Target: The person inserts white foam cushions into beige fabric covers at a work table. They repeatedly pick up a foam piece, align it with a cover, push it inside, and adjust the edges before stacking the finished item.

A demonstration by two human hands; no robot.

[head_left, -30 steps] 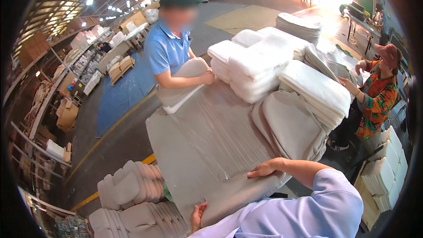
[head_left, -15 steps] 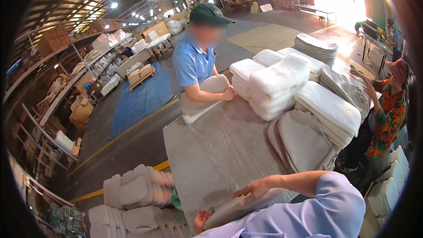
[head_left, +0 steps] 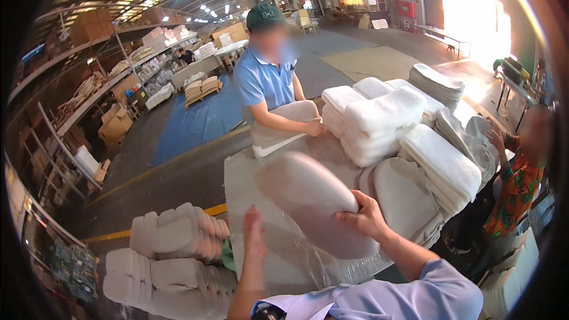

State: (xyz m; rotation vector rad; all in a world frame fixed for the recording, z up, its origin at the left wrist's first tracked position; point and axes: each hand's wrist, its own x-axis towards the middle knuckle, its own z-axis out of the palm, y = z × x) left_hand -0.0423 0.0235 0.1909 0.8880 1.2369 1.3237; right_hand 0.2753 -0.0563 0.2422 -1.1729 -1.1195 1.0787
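My right hand [head_left: 363, 216] grips the near right edge of a rounded grey-beige cushion [head_left: 311, 201], its thumb on the upper face. The cushion is tilted above the table [head_left: 243, 186], its far end blurred by motion. My left hand [head_left: 253, 231] is raised to the left of the cushion, apart from it, holding nothing I can see; its fingers point up, somewhat blurred. Right of the cushion, flat grey-beige pads [head_left: 409, 192] lie stacked on the table, beside a pile of folded white fleecy pieces [head_left: 385, 112].
Across the table, a co-worker in a blue shirt [head_left: 261, 83] holds a grey-beige piece [head_left: 284, 121]. Another person in a patterned shirt [head_left: 515, 195] handles grey covers at the right. Several stacked cushions [head_left: 172, 272] stand lower left. Shelving [head_left: 89, 124] lines the far left.
The cushion is now lifted and tilted over the table in my right hand, which before hovered near the table edge. My left hand has risen and moved left.
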